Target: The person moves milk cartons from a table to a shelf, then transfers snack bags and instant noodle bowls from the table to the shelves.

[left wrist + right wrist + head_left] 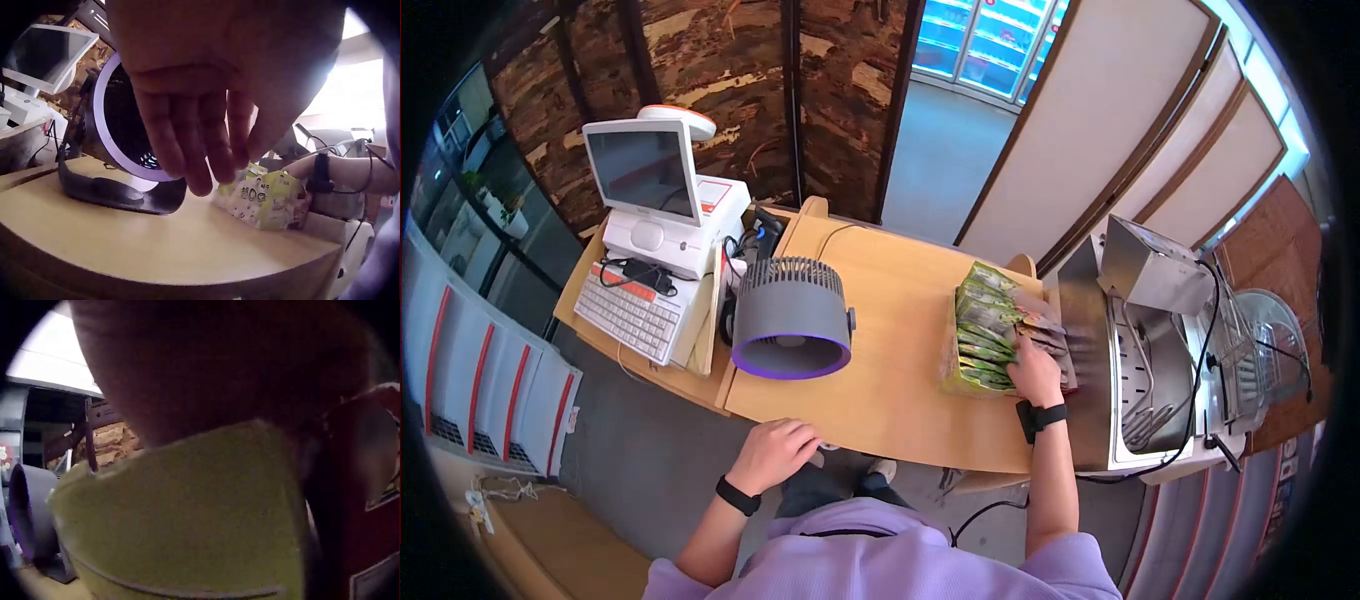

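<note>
A printed yellow-green box [950,375] filled with rows of green snack packets [988,300] stands on the right part of the wooden table. Darker reddish packets [1050,340] sit along its right side. My right hand [1037,372] reaches over the box's near right corner, its fingers among the packets; their tips are hidden, and I cannot tell whether they pinch one. In the right wrist view the box's plain end [187,512] fills the front, under the dark hand. My left hand [774,455] hovers by the table's front edge, fingers loosely bent and holding nothing.
A grey fan [790,310] with a purple rim stands left on the table [890,300]. Beyond it are a white register screen [640,170] and keyboard [630,315]. At right a steel sink unit [1145,390] adjoins the table, with a black cable [1195,400] across it.
</note>
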A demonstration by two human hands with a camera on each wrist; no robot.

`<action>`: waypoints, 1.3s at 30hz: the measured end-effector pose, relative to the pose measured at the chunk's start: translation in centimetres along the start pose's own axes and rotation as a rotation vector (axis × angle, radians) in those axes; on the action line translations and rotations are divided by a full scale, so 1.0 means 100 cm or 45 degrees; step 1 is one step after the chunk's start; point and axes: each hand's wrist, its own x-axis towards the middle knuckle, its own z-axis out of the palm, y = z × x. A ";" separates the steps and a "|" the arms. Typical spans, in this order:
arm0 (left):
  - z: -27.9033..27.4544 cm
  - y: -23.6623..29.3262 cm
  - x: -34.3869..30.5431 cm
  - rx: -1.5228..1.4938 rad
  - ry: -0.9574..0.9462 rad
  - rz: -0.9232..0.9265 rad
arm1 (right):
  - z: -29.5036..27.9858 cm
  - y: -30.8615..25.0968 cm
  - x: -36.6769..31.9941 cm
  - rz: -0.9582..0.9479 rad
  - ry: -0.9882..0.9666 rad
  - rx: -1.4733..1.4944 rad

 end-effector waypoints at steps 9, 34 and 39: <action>-0.026 -0.047 0.021 -0.213 -0.253 0.188 | -0.002 -0.023 -0.013 -0.028 0.027 0.067; 0.105 -0.002 0.124 -0.639 -0.244 0.131 | -0.044 -0.060 -0.171 0.521 0.736 0.411; 0.120 0.034 0.185 -0.905 0.014 -0.093 | 0.040 -0.101 -0.243 1.167 0.577 1.307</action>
